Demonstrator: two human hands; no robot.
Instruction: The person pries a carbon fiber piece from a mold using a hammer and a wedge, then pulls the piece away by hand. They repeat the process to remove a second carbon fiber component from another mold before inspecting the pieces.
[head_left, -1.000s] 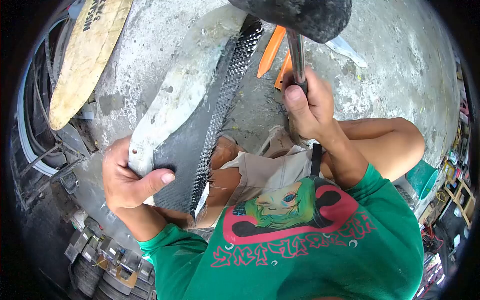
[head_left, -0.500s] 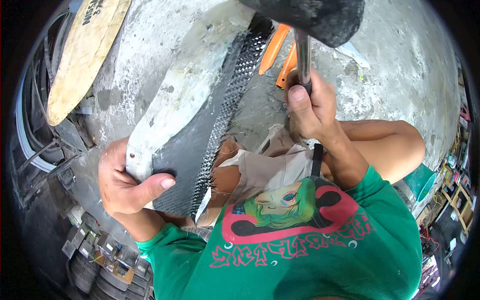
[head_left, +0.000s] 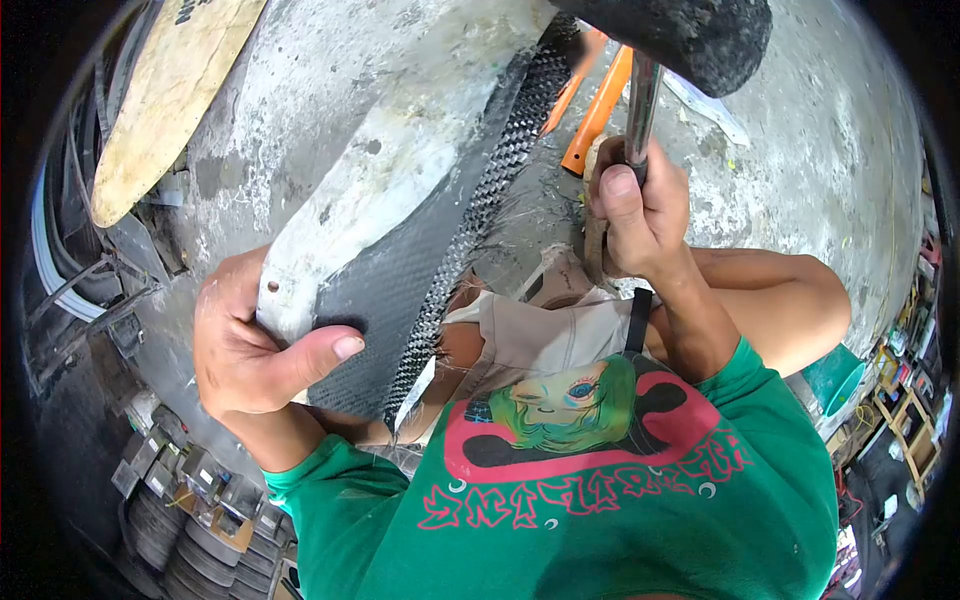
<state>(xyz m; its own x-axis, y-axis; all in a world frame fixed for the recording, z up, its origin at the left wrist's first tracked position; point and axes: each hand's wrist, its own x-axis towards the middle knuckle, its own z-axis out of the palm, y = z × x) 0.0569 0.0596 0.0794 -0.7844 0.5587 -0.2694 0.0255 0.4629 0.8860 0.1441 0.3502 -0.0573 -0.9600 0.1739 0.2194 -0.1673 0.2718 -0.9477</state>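
Observation:
My left hand (head_left: 255,350) grips the near end of a long whitish panel (head_left: 375,175) with small holes. Its thumb presses on the dark woven carbon-fibre sheet (head_left: 385,275) that lies along the panel. The sheet's right edge is frayed into loose strands. My right hand (head_left: 645,215) is closed round the handle of a rubber mallet, whose black head (head_left: 690,45) hangs over the far end of the sheet. The mallet head hides part of that far end.
Two orange strips (head_left: 600,115) lie on the grey concrete floor (head_left: 820,150) beyond my right hand. A wooden board (head_left: 165,110) stands at the upper left. Below it are stacked dark parts (head_left: 190,545). A green bucket (head_left: 838,385) and clutter are at the right.
The mallet and my right hand have shifted slightly right in view. The panel and sheet have also shifted a little right at their far end; my left hand keeps its grip.

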